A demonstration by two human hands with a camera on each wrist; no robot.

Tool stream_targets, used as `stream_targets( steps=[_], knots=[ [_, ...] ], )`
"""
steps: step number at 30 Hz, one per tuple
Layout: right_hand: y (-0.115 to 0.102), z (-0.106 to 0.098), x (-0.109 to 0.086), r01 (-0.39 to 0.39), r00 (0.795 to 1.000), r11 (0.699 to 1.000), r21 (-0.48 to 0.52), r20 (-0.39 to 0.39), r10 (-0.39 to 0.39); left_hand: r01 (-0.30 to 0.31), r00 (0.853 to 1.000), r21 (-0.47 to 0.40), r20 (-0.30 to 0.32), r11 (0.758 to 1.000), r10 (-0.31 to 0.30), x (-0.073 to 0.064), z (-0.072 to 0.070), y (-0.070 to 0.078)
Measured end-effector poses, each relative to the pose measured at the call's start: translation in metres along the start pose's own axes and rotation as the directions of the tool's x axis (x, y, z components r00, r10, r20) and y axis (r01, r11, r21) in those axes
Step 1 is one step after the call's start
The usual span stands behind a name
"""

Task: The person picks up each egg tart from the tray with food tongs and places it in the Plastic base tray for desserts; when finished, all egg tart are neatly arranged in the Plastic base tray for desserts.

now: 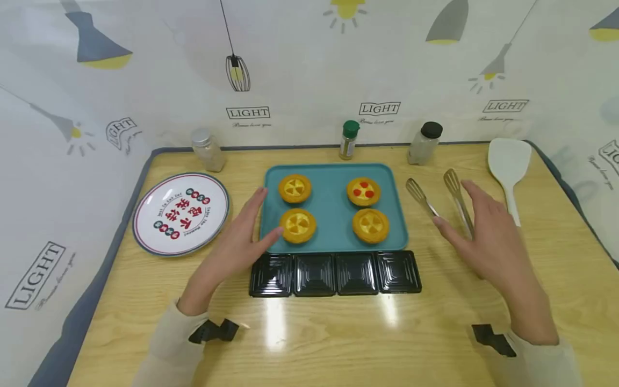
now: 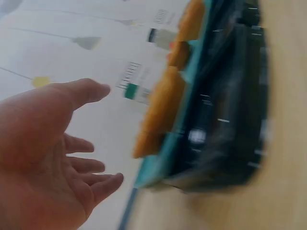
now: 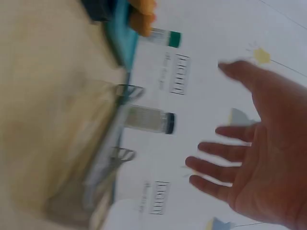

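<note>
My left hand point(image 1: 232, 244) hovers with spread fingers by the left edge of a teal tray point(image 1: 331, 215); whether its thumb touches the near-left egg tart point(image 1: 298, 226) cannot be told from the head view. Several tarts lie on the tray, one of them a tart with red dots point(image 1: 364, 191). In the left wrist view the left palm point(image 2: 43, 163) holds nothing. My right hand point(image 1: 498, 244) is above metal tongs point(image 1: 462, 207), whose two slotted ends point away from me. Its fingers are extended and apart in the right wrist view, the palm point(image 3: 271, 153) bare.
A black mould point(image 1: 314, 275) with square sections lies along the tray's near edge. A printed plate point(image 1: 180, 214) sits at left, a white spatula point(image 1: 509, 161) at right. Behind stand a silver-capped jar point(image 1: 209, 153), a green-capped bottle point(image 1: 348, 142) and a black-capped jar point(image 1: 424, 145).
</note>
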State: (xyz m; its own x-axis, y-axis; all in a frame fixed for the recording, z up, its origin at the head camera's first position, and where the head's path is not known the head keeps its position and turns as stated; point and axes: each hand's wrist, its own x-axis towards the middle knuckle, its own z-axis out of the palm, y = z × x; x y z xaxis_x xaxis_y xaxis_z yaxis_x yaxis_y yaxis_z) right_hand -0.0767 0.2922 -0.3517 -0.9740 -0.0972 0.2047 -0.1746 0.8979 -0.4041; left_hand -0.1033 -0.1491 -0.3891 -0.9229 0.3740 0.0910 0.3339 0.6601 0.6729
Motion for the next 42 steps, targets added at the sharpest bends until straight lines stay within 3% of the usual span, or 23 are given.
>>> stream_targets(
  steps=[3, 8, 13, 17, 23, 29, 33, 38, 42],
  knots=[
    [0.011, 0.009, -0.011, -0.111, 0.994, 0.994, 0.007, 0.017, 0.111, 0.029, 1.0, -0.078, -0.008, 0.997, -0.03, -0.004, 0.01, -0.013],
    [0.027, 0.023, -0.024, -0.215, 0.973, 0.976, -0.017, 0.085, 0.216, 0.068, 0.998, -0.135, 0.005, 0.988, -0.068, -0.01, 0.016, -0.033],
    [0.04, 0.028, -0.031, -0.292, 0.948, 0.953, 0.078, 0.154, 0.278, 0.098, 0.995, -0.13, 0.034, 0.987, -0.094, -0.011, 0.021, -0.044],
    [0.049, 0.031, -0.033, -0.318, 0.939, 0.935, 0.158, 0.186, 0.288, 0.081, 0.996, -0.123, 0.033, 0.989, -0.078, -0.011, 0.023, -0.051],
    [0.057, 0.036, -0.031, -0.253, 0.963, 0.956, 0.151, 0.134, 0.234, 0.055, 0.998, -0.119, 0.016, 0.991, -0.053, -0.011, 0.024, -0.056],
    [0.06, 0.04, -0.028, -0.237, 0.97, 0.962, 0.138, 0.09, 0.226, 0.056, 0.998, -0.114, 0.015, 0.992, -0.055, -0.011, 0.022, -0.056],
    [0.062, 0.041, -0.028, -0.257, 0.966, 0.952, 0.169, 0.02, 0.257, 0.061, 0.998, -0.114, 0.02, 0.992, -0.059, -0.012, 0.022, -0.056],
    [0.053, 0.037, -0.031, -0.285, 0.945, 0.933, 0.222, -0.097, 0.311, 0.058, 0.998, -0.113, 0.013, 0.992, -0.056, -0.012, 0.022, -0.057],
    [0.039, 0.03, -0.032, -0.207, 0.955, 0.955, 0.214, -0.167, 0.244, 0.061, 0.998, -0.111, 0.013, 0.992, -0.06, -0.012, 0.023, -0.057]
  ],
)
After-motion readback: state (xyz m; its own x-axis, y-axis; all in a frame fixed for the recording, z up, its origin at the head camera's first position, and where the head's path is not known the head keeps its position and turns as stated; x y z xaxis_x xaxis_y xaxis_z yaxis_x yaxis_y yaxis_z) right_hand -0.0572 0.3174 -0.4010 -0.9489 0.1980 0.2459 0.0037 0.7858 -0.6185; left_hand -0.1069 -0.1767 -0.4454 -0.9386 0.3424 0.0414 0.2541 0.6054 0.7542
